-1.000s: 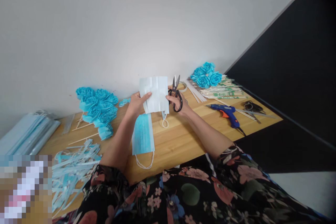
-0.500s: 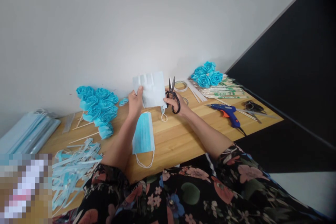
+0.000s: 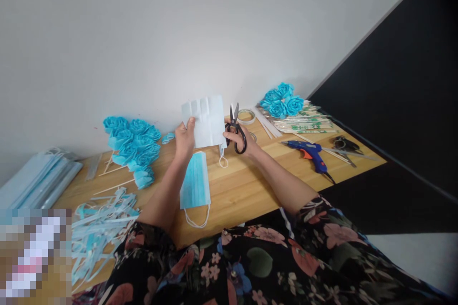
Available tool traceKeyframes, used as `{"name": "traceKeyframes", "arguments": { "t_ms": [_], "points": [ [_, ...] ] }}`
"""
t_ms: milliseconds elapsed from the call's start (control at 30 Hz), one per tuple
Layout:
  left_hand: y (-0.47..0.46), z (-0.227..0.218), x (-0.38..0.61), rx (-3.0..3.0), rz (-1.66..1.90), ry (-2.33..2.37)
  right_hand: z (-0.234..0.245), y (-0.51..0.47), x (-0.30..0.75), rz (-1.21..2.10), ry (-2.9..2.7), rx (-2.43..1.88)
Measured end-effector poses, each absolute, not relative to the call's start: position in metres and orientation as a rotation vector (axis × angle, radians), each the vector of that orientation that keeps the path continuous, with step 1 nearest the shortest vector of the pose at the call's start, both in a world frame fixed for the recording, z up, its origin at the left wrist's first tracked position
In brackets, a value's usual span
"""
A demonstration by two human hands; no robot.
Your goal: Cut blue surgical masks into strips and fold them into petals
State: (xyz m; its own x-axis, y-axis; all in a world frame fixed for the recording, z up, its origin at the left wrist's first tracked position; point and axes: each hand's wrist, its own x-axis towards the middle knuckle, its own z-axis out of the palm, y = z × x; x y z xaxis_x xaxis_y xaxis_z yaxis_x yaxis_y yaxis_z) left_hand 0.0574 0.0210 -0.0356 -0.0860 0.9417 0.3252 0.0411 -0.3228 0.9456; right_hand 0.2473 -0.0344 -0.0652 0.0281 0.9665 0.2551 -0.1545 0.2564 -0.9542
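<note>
A face mask (image 3: 209, 121), pale side toward me and its folds spread out, is held up above the table. My left hand (image 3: 185, 138) grips its left edge, thumb on the near face. My right hand (image 3: 241, 139) holds black-handled scissors (image 3: 234, 121), blades pointing up and parted. The thumb of that hand also pinches the mask's right edge, where a strip with a white ear loop (image 3: 223, 160) dangles. Below, a blue pleated face mask (image 3: 195, 181) lies flat on the table, ear loop toward me.
Blue fabric roses (image 3: 134, 145) on sticks lie at left, above a heap of cut strips (image 3: 103, 233). Packed masks (image 3: 39, 176) sit far left. On the right are more roses (image 3: 282, 101), wrapped sticks (image 3: 307, 121), a blue glue gun (image 3: 309, 152) and a tape roll (image 3: 246, 116).
The held mask's pale sheet has spread slightly, its creases shifting a little. Both hands and the scissors stay in nearly the same place.
</note>
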Motion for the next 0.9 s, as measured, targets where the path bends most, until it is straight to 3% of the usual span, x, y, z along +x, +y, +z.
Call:
{"name": "traceKeyframes", "arguments": {
  "t_ms": [267, 900],
  "points": [
    [0.017, -0.035, 0.059, 1.418, 1.534, 1.155, -0.063, -0.038, 0.242, 1.219, -1.228, -0.819],
    [0.026, -0.033, 0.053, 1.199, 1.503, 1.114, -0.063, -0.036, 0.248, 1.147, -1.182, -0.875]
  ]
}}
